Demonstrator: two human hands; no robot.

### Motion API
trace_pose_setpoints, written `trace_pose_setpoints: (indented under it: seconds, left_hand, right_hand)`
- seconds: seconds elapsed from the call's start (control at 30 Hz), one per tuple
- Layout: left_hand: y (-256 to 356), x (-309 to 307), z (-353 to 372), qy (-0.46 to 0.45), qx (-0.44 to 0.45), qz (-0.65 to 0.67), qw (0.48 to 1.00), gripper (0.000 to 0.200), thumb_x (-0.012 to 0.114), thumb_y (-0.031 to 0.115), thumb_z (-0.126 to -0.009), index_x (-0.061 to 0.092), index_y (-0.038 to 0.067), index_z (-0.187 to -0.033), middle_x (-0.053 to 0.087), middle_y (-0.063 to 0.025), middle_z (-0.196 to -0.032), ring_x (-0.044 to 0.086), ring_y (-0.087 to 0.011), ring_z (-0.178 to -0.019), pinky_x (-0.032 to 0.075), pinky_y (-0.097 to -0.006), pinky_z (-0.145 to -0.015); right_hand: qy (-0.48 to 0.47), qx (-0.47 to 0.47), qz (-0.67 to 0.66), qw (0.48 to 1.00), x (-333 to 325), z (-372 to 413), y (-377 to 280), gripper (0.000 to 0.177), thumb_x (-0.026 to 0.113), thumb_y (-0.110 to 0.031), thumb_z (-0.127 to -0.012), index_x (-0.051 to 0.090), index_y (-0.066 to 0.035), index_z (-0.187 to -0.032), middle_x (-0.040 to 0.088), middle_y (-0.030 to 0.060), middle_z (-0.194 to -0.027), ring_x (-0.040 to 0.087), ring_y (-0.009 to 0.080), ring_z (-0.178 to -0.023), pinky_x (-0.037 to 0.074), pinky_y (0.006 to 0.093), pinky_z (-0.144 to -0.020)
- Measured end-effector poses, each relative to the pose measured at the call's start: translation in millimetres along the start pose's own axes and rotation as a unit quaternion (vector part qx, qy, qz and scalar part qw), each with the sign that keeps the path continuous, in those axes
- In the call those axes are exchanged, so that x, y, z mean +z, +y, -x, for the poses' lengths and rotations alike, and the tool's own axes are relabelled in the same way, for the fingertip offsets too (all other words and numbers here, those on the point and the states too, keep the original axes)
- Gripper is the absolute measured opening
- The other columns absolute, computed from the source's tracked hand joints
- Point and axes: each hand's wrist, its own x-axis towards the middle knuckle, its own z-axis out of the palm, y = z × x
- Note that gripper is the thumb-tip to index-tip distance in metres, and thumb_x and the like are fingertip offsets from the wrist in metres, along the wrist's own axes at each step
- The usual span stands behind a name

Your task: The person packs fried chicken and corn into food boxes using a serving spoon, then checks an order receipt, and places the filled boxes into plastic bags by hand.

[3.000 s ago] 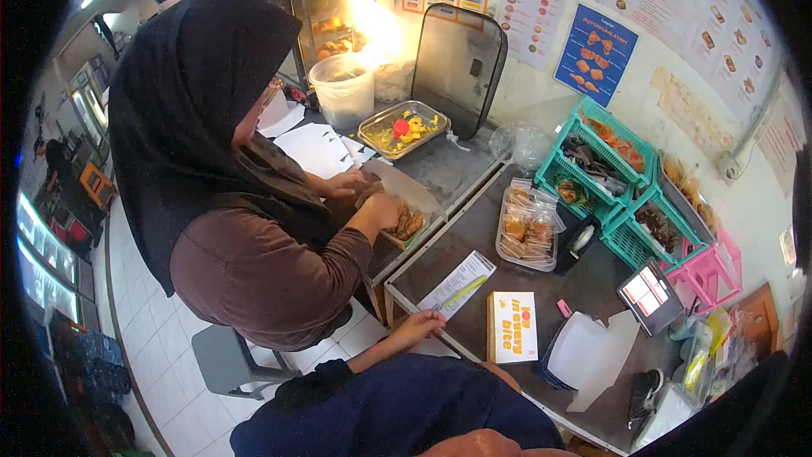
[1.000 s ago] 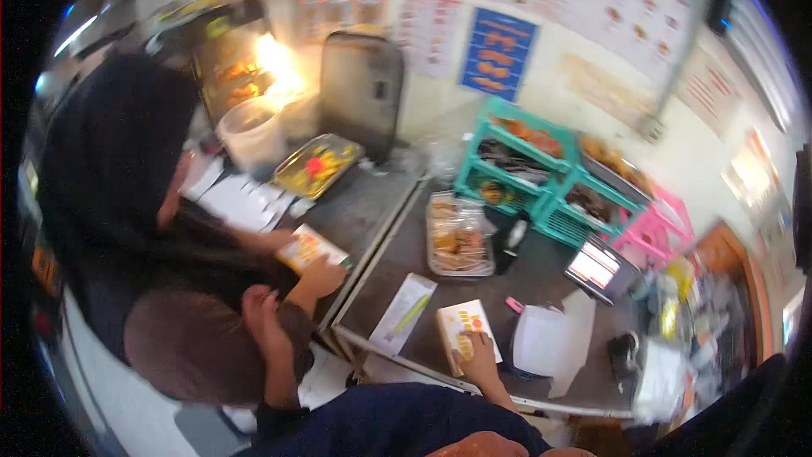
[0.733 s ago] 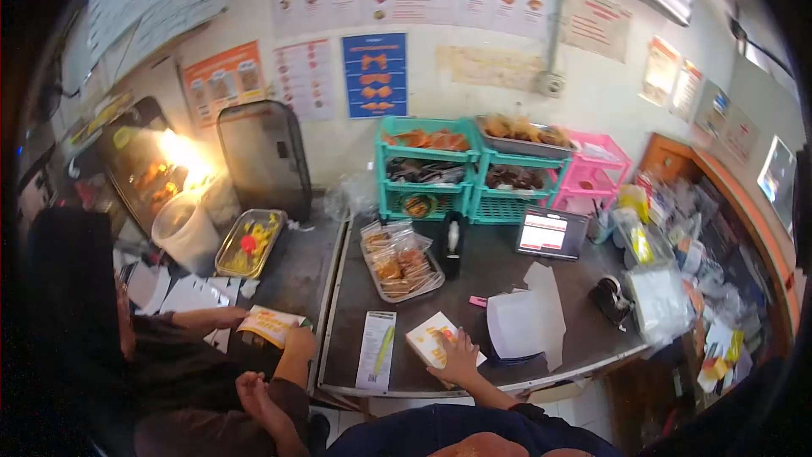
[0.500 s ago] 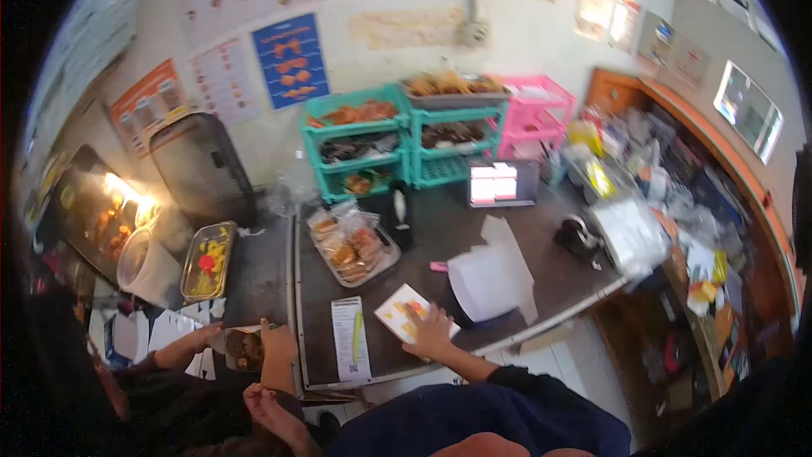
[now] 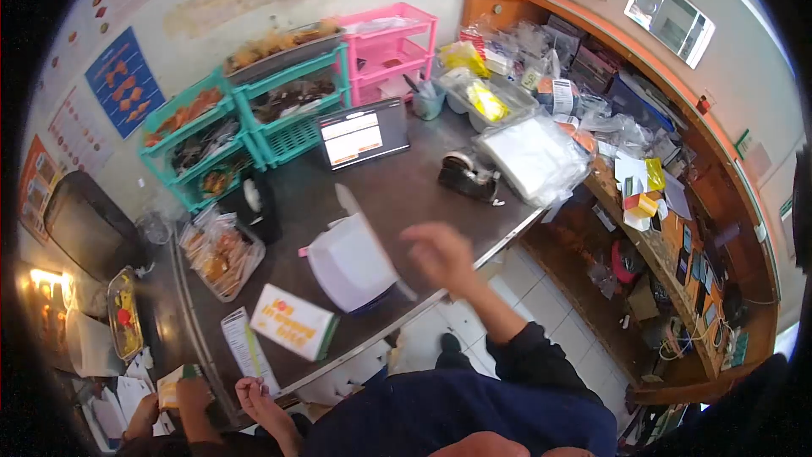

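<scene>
Take the open box [image 5: 351, 264] on the table [image 5: 406, 190] as the dial's centre, with twelve at the top of the view. The tablet [image 5: 364, 139] stands at twelve, the narrow rack [image 5: 393, 69] behind it. At one is the cup [image 5: 430, 101]; at two, the tape dispenser [image 5: 465, 182], then the bag stack [image 5: 531, 156] beyond. The right hand [image 5: 441, 258] is at three. Toward half past seven lies the closed box [image 5: 292, 322], with the paper slip [image 5: 251, 355] farther out near eight. The packet tray [image 5: 244, 284] sits at nine. Basket racks [image 5: 282, 140] stand at eleven, the food tray [image 5: 288, 59] atop them.
</scene>
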Motion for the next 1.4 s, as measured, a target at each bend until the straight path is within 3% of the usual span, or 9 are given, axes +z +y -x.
trace_pose_setpoints:
  seconds: [0.2, 0.47, 0.63, 0.7, 0.8, 0.83, 0.97, 1.2, 1.4]
  left_hand:
    - [-53, 89, 53, 0.025, -0.002, 0.043, 0.999, 0.004, 0.044, 0.007, -0.079, 0.046, 0.01, -0.082, 0.046, 0.0016, -0.077, 0.045, -0.0065, -0.071, 0.032, -0.0195, -0.064]
    - [-9, 134, 108, 0.099, 0.073, 0.033, 0.992, 0.007, 0.044, 0.003, -0.079, 0.045, 0.008, -0.082, 0.046, 0.0014, -0.074, 0.043, -0.005, -0.068, 0.033, -0.0173, -0.061]
    - [-5, 127, 133, 0.157, 0.061, 0.019, 0.986, 0.007, 0.043, 0.002, -0.078, 0.045, 0.008, -0.081, 0.045, 0.0013, -0.075, 0.043, -0.0044, -0.067, 0.033, -0.0168, -0.058]
    - [-16, 122, 138, 0.178, 0.068, 0.025, 0.981, 0.007, 0.043, 0.002, -0.078, 0.045, 0.007, -0.081, 0.045, 0.0016, -0.075, 0.043, -0.0042, -0.067, 0.033, -0.0166, -0.058]
    - [-13, 128, 145, 0.199, 0.069, 0.045, 0.976, 0.006, 0.044, 0.002, -0.078, 0.045, 0.007, -0.081, 0.045, 0.0016, -0.076, 0.042, -0.0042, -0.067, 0.033, -0.0164, -0.059]
    - [-12, 128, 148, 0.203, 0.069, 0.051, 0.975, 0.006, 0.045, 0.002, -0.078, 0.045, 0.007, -0.08, 0.045, 0.002, -0.075, 0.042, -0.0038, -0.068, 0.033, -0.0162, -0.059]
    - [-27, 116, 151, 0.197, 0.058, 0.064, 0.977, 0.005, 0.046, 0.003, -0.078, 0.045, 0.008, -0.08, 0.046, 0.002, -0.075, 0.043, -0.004, -0.067, 0.033, -0.0161, -0.059]
    - [-20, 116, 143, 0.183, 0.072, 0.073, 0.978, 0.005, 0.046, 0.004, -0.078, 0.046, 0.008, -0.08, 0.047, 0.0015, -0.074, 0.042, -0.0046, -0.066, 0.033, -0.0159, -0.06]
    - [5, 103, 132, 0.142, 0.058, 0.054, 0.987, 0.005, 0.047, 0.004, -0.076, 0.047, 0.008, -0.079, 0.047, 0.002, -0.072, 0.04, -0.0041, -0.064, 0.033, -0.0166, -0.06]
  right_hand:
    - [0.085, 0.301, 0.232, 0.921, -163, 24, 333, 0.029, 0.044, -0.002, -0.069, 0.056, -0.004, -0.095, 0.055, 0.0174, -0.093, 0.053, 0.0316, -0.087, 0.041, 0.0373, -0.077]
    - [0.096, 0.231, 0.297, 0.922, -215, -34, 454, 0.013, 0.045, -0.008, -0.068, 0.057, -0.003, -0.07, 0.058, 0.0172, -0.072, 0.055, 0.0333, -0.069, 0.043, 0.0393, -0.063]
    - [0.067, 0.462, 0.413, 0.782, -207, -32, 491, 0.021, 0.044, -0.017, -0.078, 0.053, -0.002, -0.089, 0.059, 0.0177, -0.083, 0.059, 0.0278, -0.077, 0.049, 0.0353, -0.062]
    - [-0.163, 0.52, 0.496, 0.676, -214, -56, 437, 0.026, 0.048, -0.018, -0.075, 0.055, -0.008, -0.098, 0.057, 0.0102, -0.099, 0.056, 0.0262, -0.089, 0.048, 0.0327, -0.066]
    - [-0.157, 0.531, 0.541, 0.633, -206, -41, 496, 0.033, 0.052, -0.019, -0.072, 0.053, -0.008, -0.103, 0.055, 0.0076, -0.103, 0.054, 0.0233, -0.092, 0.046, 0.0376, -0.069]
    - [-0.39, 0.436, 0.554, 0.593, -212, -48, 479, 0.037, 0.054, -0.022, -0.071, 0.051, -0.008, -0.105, 0.056, 0.006, -0.101, 0.053, 0.0191, -0.094, 0.042, 0.0445, -0.074]
    - [-0.07, 0.53, 0.528, 0.66, -196, -43, 474, 0.031, 0.048, -0.017, -0.075, 0.05, -0.008, -0.104, 0.059, 0.0035, -0.087, 0.056, 0.0189, -0.084, 0.035, 0.0524, -0.08]
    - [-0.078, 0.445, 0.563, 0.692, -228, -48, 430, 0.031, 0.042, -0.013, -0.078, 0.043, -0.006, -0.109, 0.059, 0.0085, -0.089, 0.058, 0.0222, -0.081, 0.032, 0.0513, -0.085]
    - [0.011, 0.295, 0.37, 0.881, -310, -71, 543, 0.031, 0.063, -0.024, -0.058, 0.054, -0.001, -0.076, 0.054, 0.0157, -0.065, 0.053, 0.0308, -0.063, 0.043, 0.0388, -0.056]
